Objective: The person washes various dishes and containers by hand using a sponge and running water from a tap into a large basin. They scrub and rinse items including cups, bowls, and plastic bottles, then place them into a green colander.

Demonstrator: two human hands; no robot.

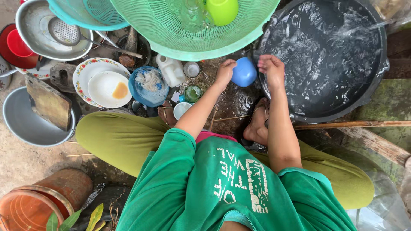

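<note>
My left hand (225, 71) grips a small blue cup (244, 72) from its left side, just above the wet ground. My right hand (271, 68) hovers at the cup's right side with curled fingers, over the rim of a large black basin (376, 85) full of rippling water. Whether the right hand holds anything is not visible. I am squatting, with one bare foot (258, 126) below the hands.
A light green basket (171, 40) holding a glass and a lime cup sits above the hands. At left lie flowered plates (100, 83), a blue bowl (147, 85), a white jug (171, 70), a metal bowl (47, 30) and a cutting board (47, 102). A wooden stick (351, 125) lies at right.
</note>
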